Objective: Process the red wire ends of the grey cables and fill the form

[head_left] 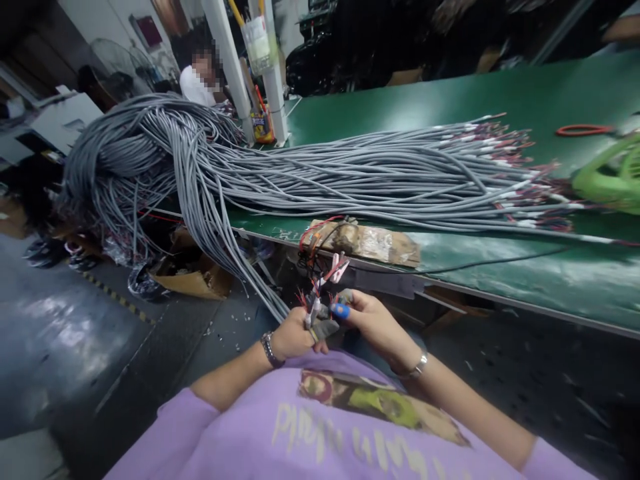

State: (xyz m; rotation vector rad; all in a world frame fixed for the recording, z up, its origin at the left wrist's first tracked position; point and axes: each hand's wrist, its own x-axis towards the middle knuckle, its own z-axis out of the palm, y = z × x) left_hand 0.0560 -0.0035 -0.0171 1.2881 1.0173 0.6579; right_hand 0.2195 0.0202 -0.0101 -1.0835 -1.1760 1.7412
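Observation:
My left hand (297, 335), with covered fingertips, is closed round the ends of several grey cables (267, 299) that hang down from the table. Thin coloured wires fan out of the white-wrapped cable ends (313, 308) above my fist. Close beside it, my right hand (365, 313), with a blue cover on the thumb, pinches some of the thin red and dark wires (333, 301). A pale pink clip (340, 267) with a red lead sits just beyond my fingers. My fingertips hide the exact wire being gripped.
A large bundle of grey cables (350, 170) lies along the green table (500, 267). A wooden board (385, 245) with wiring lies at its edge. A green basket (613, 175) and orange ring (584, 130) are at right. A person (200, 80) sits behind; a cardboard box (200, 277) stands below.

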